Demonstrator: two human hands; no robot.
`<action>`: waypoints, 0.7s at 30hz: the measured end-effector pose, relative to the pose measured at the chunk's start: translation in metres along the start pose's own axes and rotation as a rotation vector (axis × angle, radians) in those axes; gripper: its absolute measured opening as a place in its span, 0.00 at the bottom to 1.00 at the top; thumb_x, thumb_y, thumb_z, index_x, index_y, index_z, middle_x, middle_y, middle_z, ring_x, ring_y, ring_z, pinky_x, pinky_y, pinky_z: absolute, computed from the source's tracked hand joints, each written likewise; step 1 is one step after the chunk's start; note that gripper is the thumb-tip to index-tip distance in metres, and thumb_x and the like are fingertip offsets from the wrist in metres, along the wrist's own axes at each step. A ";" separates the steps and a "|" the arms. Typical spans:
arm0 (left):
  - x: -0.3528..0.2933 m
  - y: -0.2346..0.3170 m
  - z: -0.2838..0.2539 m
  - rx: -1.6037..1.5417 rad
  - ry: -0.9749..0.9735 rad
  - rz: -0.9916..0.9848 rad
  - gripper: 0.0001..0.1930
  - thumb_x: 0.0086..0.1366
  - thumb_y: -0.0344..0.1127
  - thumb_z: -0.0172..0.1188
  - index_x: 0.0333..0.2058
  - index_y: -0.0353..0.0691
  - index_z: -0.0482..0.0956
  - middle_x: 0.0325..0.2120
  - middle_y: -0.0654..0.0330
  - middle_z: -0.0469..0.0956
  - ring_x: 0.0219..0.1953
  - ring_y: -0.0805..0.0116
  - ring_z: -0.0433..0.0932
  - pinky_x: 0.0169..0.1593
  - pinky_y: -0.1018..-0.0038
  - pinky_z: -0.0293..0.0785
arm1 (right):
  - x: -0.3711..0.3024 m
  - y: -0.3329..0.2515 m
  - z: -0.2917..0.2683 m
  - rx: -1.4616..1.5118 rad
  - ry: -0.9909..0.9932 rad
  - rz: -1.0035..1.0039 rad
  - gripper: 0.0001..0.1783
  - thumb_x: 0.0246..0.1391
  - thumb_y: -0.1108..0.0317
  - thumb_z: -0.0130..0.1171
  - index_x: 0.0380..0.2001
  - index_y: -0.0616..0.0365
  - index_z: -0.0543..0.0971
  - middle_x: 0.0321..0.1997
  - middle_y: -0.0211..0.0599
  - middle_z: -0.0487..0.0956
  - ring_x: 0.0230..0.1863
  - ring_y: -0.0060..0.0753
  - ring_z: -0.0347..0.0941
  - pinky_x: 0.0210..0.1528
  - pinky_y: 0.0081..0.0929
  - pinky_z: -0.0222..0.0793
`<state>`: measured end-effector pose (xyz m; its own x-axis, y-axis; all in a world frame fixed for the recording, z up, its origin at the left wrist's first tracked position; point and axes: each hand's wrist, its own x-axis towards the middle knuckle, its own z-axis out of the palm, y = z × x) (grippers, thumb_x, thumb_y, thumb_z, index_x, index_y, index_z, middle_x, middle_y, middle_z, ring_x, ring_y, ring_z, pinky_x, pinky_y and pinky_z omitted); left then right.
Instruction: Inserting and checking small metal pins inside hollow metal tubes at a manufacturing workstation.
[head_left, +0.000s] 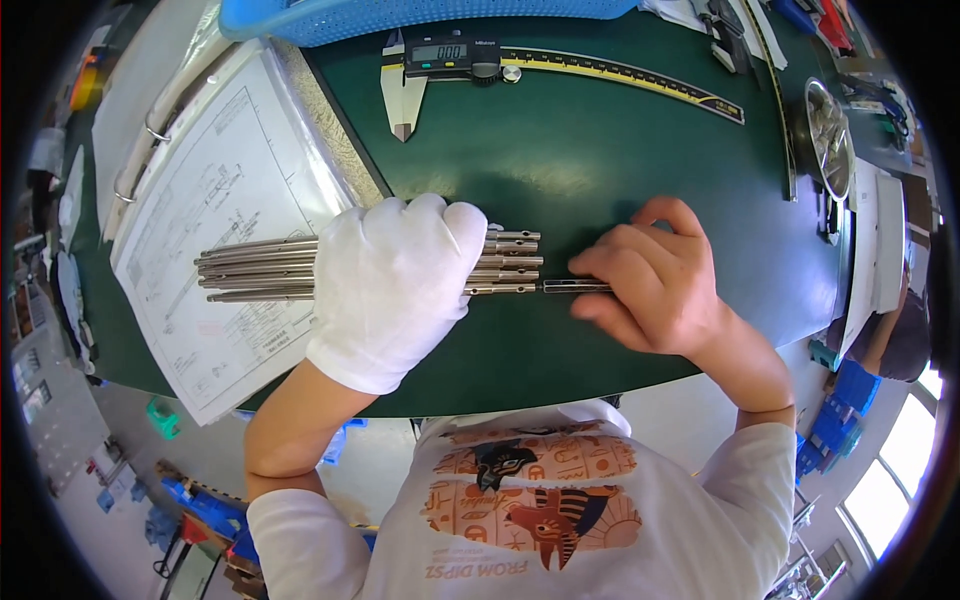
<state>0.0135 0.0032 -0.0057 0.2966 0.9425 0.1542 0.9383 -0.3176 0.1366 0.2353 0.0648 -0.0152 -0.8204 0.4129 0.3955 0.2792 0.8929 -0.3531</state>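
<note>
Left hand [395, 290], in a white glove, holds a bundle of slender metal rods [255, 268] crosswise, roughly parallel to the near edge of the bench [640, 150]. Its fingers are curled closed around the rods' middle. The bundle sits toward the near edge; left ends overlie a technical drawing [225, 190] in a ring binder [125, 185] at the bench's left side. Right ends project beyond the glove over the green surface and show small cross holes.

Right hand [655, 280], bare, is beside these ends. A thin dark-and-silver pin-like tool [577, 286] lies in line with the rod nearest the near edge and appears to meet its end. Thumb and forefinger stand apart either side of the tool, whose other end is hidden at the hand; cannot tell whether the remaining fingers pinch it. Slight blur here.

Digital caliper [560, 62] near the far edge, jaws toward the left. Blue perforated basket [430, 18] at the far edge. Steel rule [777, 100] and round metal bowl [848, 165] along the right edge.
</note>
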 end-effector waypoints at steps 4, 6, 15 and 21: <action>-0.002 -0.001 0.002 -0.006 0.021 0.011 0.11 0.40 0.31 0.62 0.23 0.42 0.69 0.17 0.61 0.69 0.21 0.63 0.74 0.22 0.68 0.68 | -0.002 0.002 -0.001 -0.035 0.005 -0.066 0.12 0.40 0.62 0.64 0.23 0.53 0.72 0.20 0.29 0.70 0.19 0.31 0.66 0.35 0.31 0.63; -0.002 0.000 0.002 0.013 0.009 0.003 0.10 0.40 0.31 0.62 0.22 0.43 0.68 0.17 0.62 0.68 0.20 0.64 0.74 0.22 0.68 0.67 | -0.004 0.001 0.002 -0.068 -0.046 -0.075 0.12 0.40 0.63 0.65 0.23 0.53 0.72 0.19 0.28 0.69 0.19 0.30 0.66 0.35 0.31 0.64; -0.001 0.000 0.007 0.040 0.034 0.016 0.06 0.45 0.32 0.57 0.20 0.43 0.68 0.14 0.62 0.67 0.17 0.65 0.73 0.19 0.69 0.66 | -0.002 -0.002 0.002 -0.074 0.005 -0.095 0.09 0.42 0.66 0.64 0.23 0.54 0.74 0.18 0.26 0.69 0.16 0.31 0.63 0.32 0.30 0.63; 0.000 -0.001 0.011 0.078 0.074 0.019 0.04 0.47 0.32 0.55 0.19 0.44 0.68 0.12 0.62 0.67 0.15 0.65 0.73 0.17 0.70 0.66 | -0.001 0.000 0.000 0.172 -0.106 0.068 0.08 0.43 0.67 0.64 0.25 0.55 0.74 0.18 0.27 0.71 0.15 0.33 0.63 0.32 0.29 0.62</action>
<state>0.0149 0.0047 -0.0168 0.3032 0.9253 0.2279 0.9445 -0.3235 0.0566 0.2356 0.0641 -0.0156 -0.8529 0.4419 0.2778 0.2539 0.8162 -0.5189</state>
